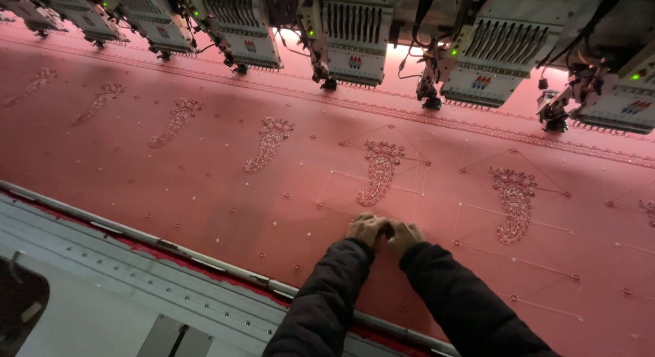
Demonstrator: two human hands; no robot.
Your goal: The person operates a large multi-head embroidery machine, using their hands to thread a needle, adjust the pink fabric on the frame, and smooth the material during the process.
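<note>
Pink fabric (225, 193) stretched flat across the embroidery machine bed, taut, clamped along the near frame rail (205, 261)

Head view: left hand (368, 229) and right hand (404, 235) pressed close together, knuckles touching, fingers curled down onto the cloth just below a stitched paisley motif (379, 171). Looks like a pinch on a loose thread or on the cloth itself; fingertips hidden, cannot tell which. Dark sleeves (327, 302) reach in over the rail

Row of embroidery heads (355, 36) hangs over the far edge, well apart from the hands. More paisleys run left and right, with thin connecting threads (402, 190) between small dots

Handling judgement: cloth is light, soft, thin, held under tension, so it likely gives little and would snag or pucker if pulled hard. Jump threads are fine and break easily. Best hold: fingertip pinch right at the thread, other hand flat on the cloth beside it
</note>
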